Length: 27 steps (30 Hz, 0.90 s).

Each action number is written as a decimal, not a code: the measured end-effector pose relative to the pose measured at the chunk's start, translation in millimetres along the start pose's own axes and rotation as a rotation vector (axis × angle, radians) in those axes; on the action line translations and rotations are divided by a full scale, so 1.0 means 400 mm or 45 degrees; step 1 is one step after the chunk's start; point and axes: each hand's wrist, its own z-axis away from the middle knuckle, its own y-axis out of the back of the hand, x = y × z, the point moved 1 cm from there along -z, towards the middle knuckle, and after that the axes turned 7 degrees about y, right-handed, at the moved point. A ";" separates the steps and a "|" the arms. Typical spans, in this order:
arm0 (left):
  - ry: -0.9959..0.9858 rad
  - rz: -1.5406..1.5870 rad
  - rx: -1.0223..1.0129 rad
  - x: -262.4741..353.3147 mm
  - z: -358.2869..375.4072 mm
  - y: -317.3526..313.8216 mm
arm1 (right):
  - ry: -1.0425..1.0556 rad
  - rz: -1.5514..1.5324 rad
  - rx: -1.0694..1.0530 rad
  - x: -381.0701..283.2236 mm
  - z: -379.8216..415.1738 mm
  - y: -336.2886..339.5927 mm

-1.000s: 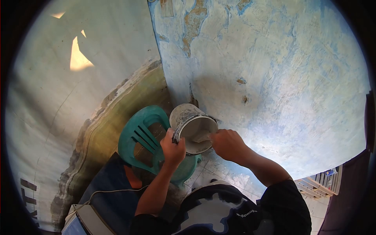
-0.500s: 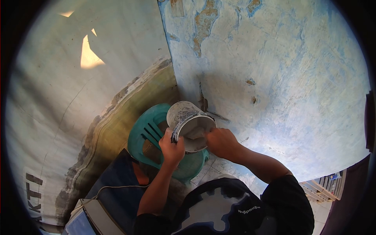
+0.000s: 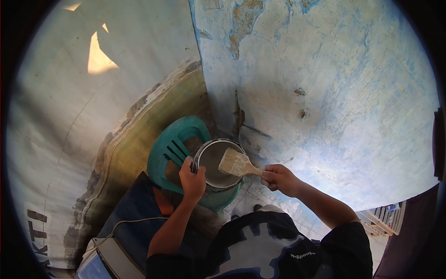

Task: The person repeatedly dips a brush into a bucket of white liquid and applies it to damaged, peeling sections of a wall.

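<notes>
"What's around?"
"Chair (image 3: 157,162) beyond the left hand (image 3: 192,180); wall (image 3: 353,93) past the right hand (image 3: 279,179)."
"Bucket (image 3: 207,154)?"
"Between them, grey inside: left clenched on its rim, right pinching a brush (image 3: 233,162) over its mouth."

Left grip (image 3: 192,180) curls and right grip (image 3: 278,178) pinches, forearms (image 3: 171,228) converging
</notes>
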 end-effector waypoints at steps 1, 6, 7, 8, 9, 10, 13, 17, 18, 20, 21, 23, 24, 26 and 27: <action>0.012 0.015 -0.011 -0.007 0.004 -0.002 | -0.002 -0.004 0.012 0.017 0.004 -0.003; 0.087 0.056 0.019 -0.080 0.034 -0.036 | 0.063 -0.015 0.109 0.105 -0.010 -0.025; 0.099 0.079 0.038 -0.093 0.040 -0.043 | 0.088 -0.027 0.153 0.115 -0.014 -0.026; 0.102 0.081 0.033 -0.107 0.047 -0.046 | 0.095 -0.092 0.166 0.122 -0.012 -0.026; 0.145 0.102 0.040 -0.117 0.053 -0.047 | 0.093 -0.094 0.171 0.130 -0.015 -0.029; 0.188 0.120 0.049 -0.126 0.057 -0.051 | 0.120 0.076 0.240 0.140 -0.019 -0.026; 0.210 0.145 0.057 -0.158 0.063 -0.060 | 0.157 0.258 0.310 0.154 -0.026 -0.012; 0.238 0.116 0.057 -0.188 0.068 -0.089 | 0.123 0.093 0.250 0.161 -0.038 0.037; 0.278 0.086 0.049 -0.198 0.066 -0.097 | 0.117 0.099 0.249 0.162 -0.047 0.047; 0.327 0.061 0.050 -0.220 0.057 -0.120 | 0.169 -0.103 0.242 0.169 -0.068 0.062; 0.322 0.053 0.058 -0.228 0.050 -0.135 | 0.158 -0.097 0.238 0.177 -0.083 0.075; 0.324 0.040 0.069 -0.245 0.035 -0.163 | 0.237 -0.120 0.188 0.194 -0.122 0.098; 0.324 0.046 0.088 -0.243 0.026 -0.180 | 0.248 -0.151 0.180 0.188 -0.139 0.105; 0.338 0.042 0.102 -0.278 0.009 -0.202 | 0.291 -0.121 0.264 0.226 -0.184 0.146; 0.381 -0.020 0.082 -0.325 0.003 -0.210 | 0.347 -0.078 0.344 0.247 -0.210 0.172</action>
